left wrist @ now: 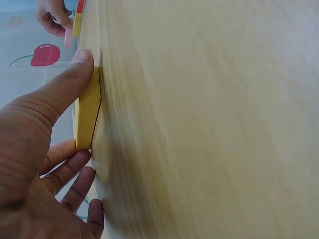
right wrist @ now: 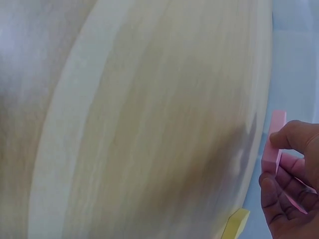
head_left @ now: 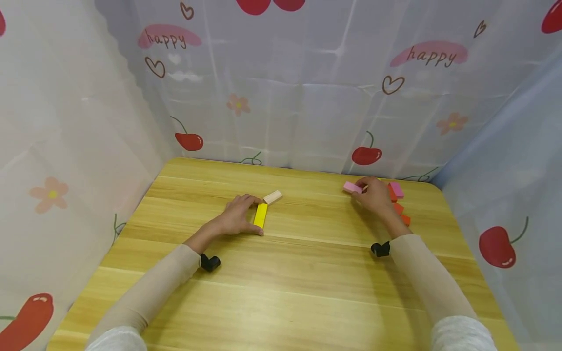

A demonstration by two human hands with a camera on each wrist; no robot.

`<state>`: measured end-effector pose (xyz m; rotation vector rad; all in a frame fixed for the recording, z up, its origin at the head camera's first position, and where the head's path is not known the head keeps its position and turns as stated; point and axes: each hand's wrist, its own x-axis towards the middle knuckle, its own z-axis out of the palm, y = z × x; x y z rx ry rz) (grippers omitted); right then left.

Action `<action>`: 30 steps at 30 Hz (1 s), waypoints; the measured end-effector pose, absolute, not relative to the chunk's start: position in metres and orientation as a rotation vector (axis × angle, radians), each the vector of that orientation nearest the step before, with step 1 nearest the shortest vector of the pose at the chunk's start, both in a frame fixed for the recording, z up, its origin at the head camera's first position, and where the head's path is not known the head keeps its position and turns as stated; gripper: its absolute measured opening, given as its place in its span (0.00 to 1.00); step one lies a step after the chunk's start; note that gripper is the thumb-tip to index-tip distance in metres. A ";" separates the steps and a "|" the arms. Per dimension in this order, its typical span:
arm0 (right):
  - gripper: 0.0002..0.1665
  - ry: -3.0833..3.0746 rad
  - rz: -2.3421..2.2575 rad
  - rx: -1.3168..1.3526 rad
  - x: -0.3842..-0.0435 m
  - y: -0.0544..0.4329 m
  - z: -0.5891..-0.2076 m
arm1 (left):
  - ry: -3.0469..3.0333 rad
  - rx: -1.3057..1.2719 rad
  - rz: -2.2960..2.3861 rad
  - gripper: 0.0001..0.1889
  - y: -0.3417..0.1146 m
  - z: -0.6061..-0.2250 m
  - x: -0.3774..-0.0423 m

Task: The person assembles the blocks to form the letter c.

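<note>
Near the middle of the table, my left hand (head_left: 237, 216) holds a yellow block (head_left: 261, 215) lengthwise, thumb at its near end and forefinger at its far end. The yellow block (left wrist: 88, 109) lies on the tabletop in the left wrist view. A plain wooden block (head_left: 273, 197) sits just beyond its far end. Over to the right, my right hand (head_left: 375, 196) pinches a pink block (head_left: 352, 187) between thumb and fingers. That pink block (right wrist: 273, 142) is held raised in the right wrist view, with a yellow block (right wrist: 236, 225) below it.
Beside and partly behind the right hand are several loose blocks, among them a pink one (head_left: 396, 190) and an orange-red one (head_left: 405, 220). The wooden table (head_left: 281, 292) meets a printed curtain (head_left: 298, 122) at its back edge, and curtains also hang at both sides.
</note>
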<state>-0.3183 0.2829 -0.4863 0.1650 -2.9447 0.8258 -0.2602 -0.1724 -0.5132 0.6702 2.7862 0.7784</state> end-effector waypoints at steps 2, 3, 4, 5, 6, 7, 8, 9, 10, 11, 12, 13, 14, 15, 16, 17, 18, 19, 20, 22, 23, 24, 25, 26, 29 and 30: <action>0.21 -2.940 0.834 0.179 -0.318 0.281 -0.487 | 2.783 0.674 0.783 0.51 -0.172 -0.512 -0.260; 0.21 -2.938 0.840 0.182 -0.318 0.280 -0.488 | 2.782 0.678 0.788 0.51 -0.172 -0.512 -0.260; 0.21 -2.938 0.844 0.185 -0.317 0.279 -0.488 | 2.779 0.684 0.791 0.52 -0.172 -0.511 -0.260; 0.21 -2.940 0.849 0.184 -0.317 0.278 -0.489 | 2.777 0.688 0.791 0.52 -0.172 -0.511 -0.260; 0.21 -2.942 0.854 0.187 -0.317 0.278 -0.489 | 2.777 0.692 0.792 0.52 -0.172 -0.511 -0.259; 0.22 -2.946 0.858 0.191 -0.316 0.277 -0.489 | 2.777 0.690 0.789 0.52 -0.172 -0.511 -0.260; 0.21 -2.948 0.862 0.191 -0.316 0.276 -0.489 | 2.777 0.692 0.792 0.52 -0.172 -0.511 -0.259; 0.21 -2.950 0.864 0.192 -0.315 0.274 -0.489 | 2.777 0.694 0.791 0.52 -0.172 -0.511 -0.259; 0.22 -2.953 0.865 0.193 -0.315 0.273 -0.488 | 2.777 0.691 0.788 0.52 -0.172 -0.511 -0.260; 0.22 -2.955 0.868 0.196 -0.315 0.272 -0.488 | 2.778 0.687 0.789 0.52 -0.172 -0.512 -0.260; 0.22 -2.956 0.868 0.199 -0.314 0.270 -0.488 | 2.780 0.684 0.788 0.52 -0.172 -0.512 -0.260; 0.22 -2.959 0.865 0.198 -0.314 0.269 -0.488 | 2.780 0.680 0.787 0.52 -0.172 -0.512 -0.260; 0.22 -2.957 0.864 0.197 -0.313 0.267 -0.487 | 2.780 0.679 0.788 0.52 -0.172 -0.512 -0.260; 0.22 -2.958 0.864 0.198 -0.313 0.266 -0.487 | 2.780 0.677 0.787 0.52 -0.173 -0.512 -0.260; 0.22 -2.957 0.865 0.200 -0.312 0.265 -0.487 | 2.780 0.677 0.786 0.52 -0.173 -0.512 -0.260; 0.21 -2.954 0.867 0.205 -0.312 0.264 -0.487 | 2.779 0.677 0.786 0.52 -0.173 -0.512 -0.260; 0.21 -2.951 0.866 0.207 -0.312 0.262 -0.487 | 2.779 0.677 0.785 0.52 -0.173 -0.513 -0.260; 0.21 -2.949 0.864 0.212 -0.312 0.261 -0.488 | 2.778 0.677 0.785 0.52 -0.173 -0.513 -0.260; 0.21 -2.945 0.865 0.219 -0.312 0.260 -0.489 | 2.777 0.676 0.785 0.52 -0.173 -0.513 -0.261; 0.21 -2.935 0.866 0.233 -0.312 0.258 -0.490 | 2.775 0.673 0.787 0.52 -0.173 -0.514 -0.260; 0.21 -2.934 0.866 0.235 -0.312 0.258 -0.491 | 2.776 0.671 0.786 0.52 -0.173 -0.514 -0.260; 0.21 -2.936 0.866 0.235 -0.312 0.257 -0.492 | 2.776 0.670 0.786 0.52 -0.173 -0.514 -0.260; 0.21 -2.937 0.868 0.234 -0.312 0.256 -0.493 | 2.777 0.671 0.786 0.52 -0.173 -0.514 -0.260; 0.21 -2.938 0.871 0.241 -0.313 0.255 -0.493 | 2.778 0.670 0.786 0.52 -0.173 -0.514 -0.260; 0.22 -2.945 0.877 0.247 -0.314 0.251 -0.494 | 2.781 0.672 0.783 0.52 -0.173 -0.514 -0.261; 0.22 -2.946 0.878 0.249 -0.314 0.250 -0.495 | 2.782 0.672 0.783 0.52 -0.173 -0.515 -0.261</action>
